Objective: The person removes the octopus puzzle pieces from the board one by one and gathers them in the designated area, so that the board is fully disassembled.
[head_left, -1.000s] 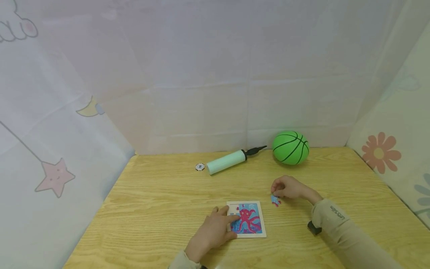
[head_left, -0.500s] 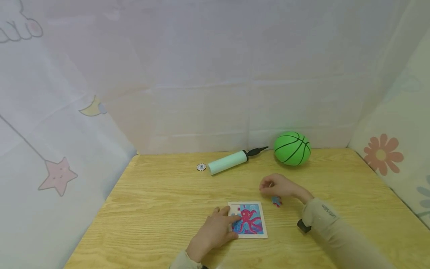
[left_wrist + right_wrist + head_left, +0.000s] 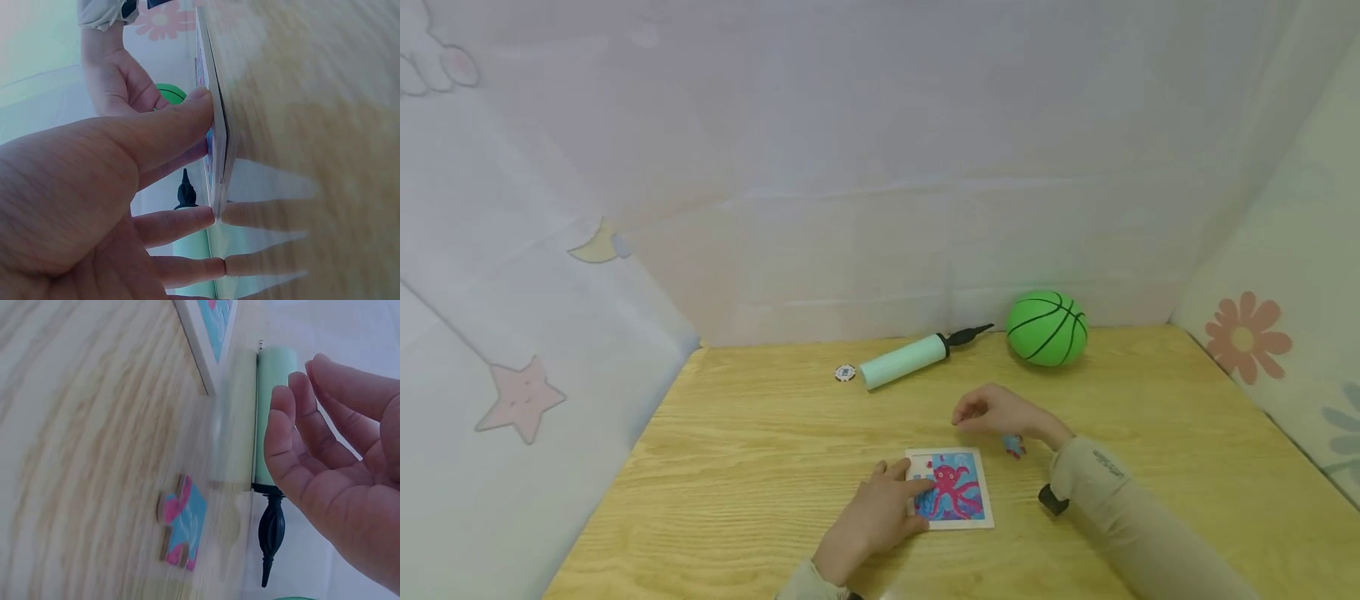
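An octopus jigsaw puzzle in a white frame [image 3: 962, 526] lies on the table, with a pale gap at its upper left corner. My left hand [image 3: 876, 510] rests on the frame's left side, fingers spread and one finger reaching onto the picture; in the left wrist view the thumb [image 3: 181, 115] presses the near edge. A blue and pink puzzle piece [image 3: 1014, 447] lies flat just right of the frame, seen closer as a loose piece [image 3: 184, 522] in the right wrist view. Above the table between both, my right hand [image 3: 1000, 411] hovers with loosely curled fingers, nothing visible in them.
Toward the back lie a mint-green hand pump [image 3: 904, 362] with a black nozzle and a poker chip [image 3: 845, 372]. A green ball [image 3: 1047, 328] sits at the back right, close to the cloth backdrop [image 3: 850, 208].
My right hand has left the loose puzzle piece and moved left toward the upper side of the frame. The piece stays on the table. My left hand keeps its place on the puzzle.
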`<state>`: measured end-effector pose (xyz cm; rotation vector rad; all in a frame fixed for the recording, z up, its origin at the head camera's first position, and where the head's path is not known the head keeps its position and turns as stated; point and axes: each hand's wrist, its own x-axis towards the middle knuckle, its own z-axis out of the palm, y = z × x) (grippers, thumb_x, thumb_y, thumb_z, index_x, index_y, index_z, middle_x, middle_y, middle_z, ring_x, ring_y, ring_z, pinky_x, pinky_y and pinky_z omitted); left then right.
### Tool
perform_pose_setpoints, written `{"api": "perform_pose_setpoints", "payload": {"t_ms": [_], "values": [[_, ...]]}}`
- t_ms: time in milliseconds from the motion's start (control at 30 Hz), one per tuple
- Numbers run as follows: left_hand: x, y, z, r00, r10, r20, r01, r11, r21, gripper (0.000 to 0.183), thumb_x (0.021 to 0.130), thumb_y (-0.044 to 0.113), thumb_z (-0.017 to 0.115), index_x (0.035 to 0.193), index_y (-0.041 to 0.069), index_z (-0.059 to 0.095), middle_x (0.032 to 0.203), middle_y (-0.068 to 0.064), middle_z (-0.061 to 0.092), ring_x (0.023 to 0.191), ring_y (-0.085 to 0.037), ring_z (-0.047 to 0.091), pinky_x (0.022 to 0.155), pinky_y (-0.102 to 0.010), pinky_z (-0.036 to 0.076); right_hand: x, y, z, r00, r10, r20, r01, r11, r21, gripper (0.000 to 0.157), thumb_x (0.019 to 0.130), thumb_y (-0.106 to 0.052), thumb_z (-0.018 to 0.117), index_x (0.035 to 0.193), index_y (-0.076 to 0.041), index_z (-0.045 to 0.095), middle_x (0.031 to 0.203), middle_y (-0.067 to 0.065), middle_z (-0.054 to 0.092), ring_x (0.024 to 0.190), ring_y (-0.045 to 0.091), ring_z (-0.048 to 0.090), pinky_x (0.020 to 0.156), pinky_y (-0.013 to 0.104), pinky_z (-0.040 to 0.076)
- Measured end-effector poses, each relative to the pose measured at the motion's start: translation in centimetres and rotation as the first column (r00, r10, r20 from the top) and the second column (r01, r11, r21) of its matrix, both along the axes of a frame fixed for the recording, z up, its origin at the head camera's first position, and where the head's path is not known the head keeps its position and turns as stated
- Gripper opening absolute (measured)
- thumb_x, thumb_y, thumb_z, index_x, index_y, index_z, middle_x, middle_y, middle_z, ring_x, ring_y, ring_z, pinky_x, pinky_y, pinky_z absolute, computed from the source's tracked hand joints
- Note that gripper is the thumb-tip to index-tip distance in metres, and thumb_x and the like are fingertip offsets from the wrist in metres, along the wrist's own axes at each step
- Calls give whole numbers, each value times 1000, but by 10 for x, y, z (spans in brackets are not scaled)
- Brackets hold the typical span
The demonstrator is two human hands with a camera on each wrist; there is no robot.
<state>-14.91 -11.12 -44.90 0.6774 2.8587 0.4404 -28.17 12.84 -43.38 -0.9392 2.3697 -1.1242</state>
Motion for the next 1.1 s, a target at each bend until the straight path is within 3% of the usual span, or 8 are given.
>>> {"api": "perform_pose_setpoints", "payload": {"t_ms": [200, 567, 800, 1100], "values": [[0, -2, -3, 1000, 0, -14, 0, 1000, 6, 48, 85, 39, 71, 130, 25, 62, 141, -19, 46, 122, -54, 43, 83, -68, 44, -1, -12, -3, 998, 59, -3, -59, 998, -22, 13, 90, -10, 67, 97, 0, 71, 94, 4, 70, 86, 12, 63, 81, 28, 51], [-2, -4, -6, 1000, -1, -3, 1, 1000, 6, 48, 85, 40, 71, 131, 25, 61, 142, -18, 46, 122, -55, 43, 84, -67, 44, 3, -30, -10, 995, 98, 26, -97, 995, -16, 11, 89, -8, 67, 97, -2, 72, 94, 3, 70, 87, 13, 63, 80, 28, 52], [-1, -3, -4, 1000, -5, -2, 5, 1000, 11, 49, 85, 39, 71, 130, 25, 61, 142, -19, 46, 121, -55, 43, 84, -67, 44, 4, -39, -17, 993, 82, 86, -80, 997, -21, 9, 86, -4, 69, 95, -2, 72, 90, 1, 69, 83, 13, 62, 74, 26, 52], [-3, -2, -3, 1000, -17, -14, 17, 1000, -1, 48, 85, 40, 71, 130, 26, 61, 141, -18, 46, 121, -54, 44, 84, -66, 45, 5, -45, -19, 992, 74, 104, -73, 997, -8, 8, 87, -4, 69, 94, -3, 72, 86, 0, 68, 77, 11, 60, 70, 25, 52]]}}
